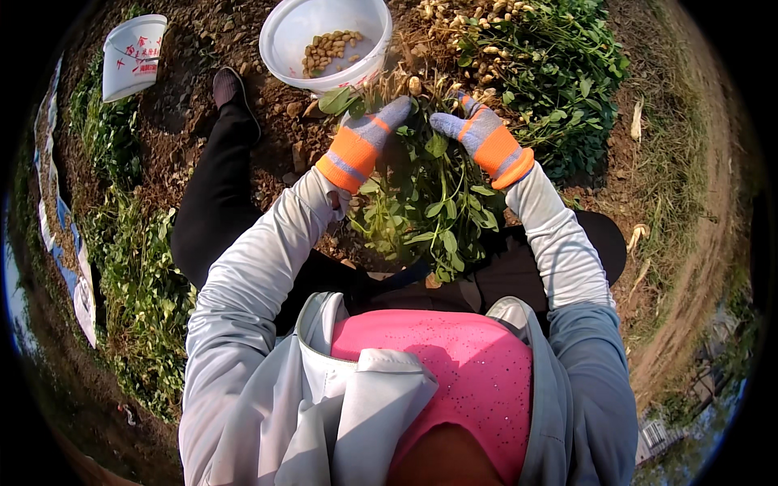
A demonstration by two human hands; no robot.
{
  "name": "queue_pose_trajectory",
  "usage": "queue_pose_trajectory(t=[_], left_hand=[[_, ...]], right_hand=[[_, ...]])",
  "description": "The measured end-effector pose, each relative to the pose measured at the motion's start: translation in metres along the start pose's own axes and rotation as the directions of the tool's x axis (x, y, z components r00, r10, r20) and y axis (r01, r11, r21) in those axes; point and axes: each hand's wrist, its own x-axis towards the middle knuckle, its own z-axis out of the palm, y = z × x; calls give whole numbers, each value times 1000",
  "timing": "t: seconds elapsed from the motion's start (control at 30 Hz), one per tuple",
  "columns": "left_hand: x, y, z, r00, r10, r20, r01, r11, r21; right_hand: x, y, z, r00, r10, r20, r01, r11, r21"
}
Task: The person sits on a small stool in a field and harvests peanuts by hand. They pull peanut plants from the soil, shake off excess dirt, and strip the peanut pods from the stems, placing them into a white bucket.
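A bunch of uprooted peanut plants [440,200] hangs between my gloved hands, leaves towards my lap and roots with pods pointing away from me. My left hand [364,146], in an orange and grey knit glove, grips the bunch from the left below the roots; its fingers are partly hidden by leaves. From the right, my right hand [489,143] holds the same bunch, thumb on the near side. One pale peanut pod [415,85] stands out among the roots. Just beyond my left hand is a white plastic tub [267,45] with loose peanuts [328,51] on its bottom.
A large heap of peanut plants [565,91] with pods lies at the right. A white bucket [130,73] bearing red writing stands at the far left. More cut greenery [137,279] lines the left, beside a sheet [64,225]. Stony soil [279,152] surrounds my outstretched leg [216,176].
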Motion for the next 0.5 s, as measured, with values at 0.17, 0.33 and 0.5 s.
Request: queue_pose_trajectory(t=[0.17,0.33,0.5], left_hand=[[19,-26,-15,989,145,20,-146,986,76],[21,-37,-20,903,404,143,-421,772,476],[15,-29,-10,854,336,398,-441,62,895]], right_hand=[[1,-4,2,995,-44,-94,28,986,-167],[4,-10,6,670,-679,-301,382,662,-645],[10,-14,19,741,-669,-65,337,454,-825]])
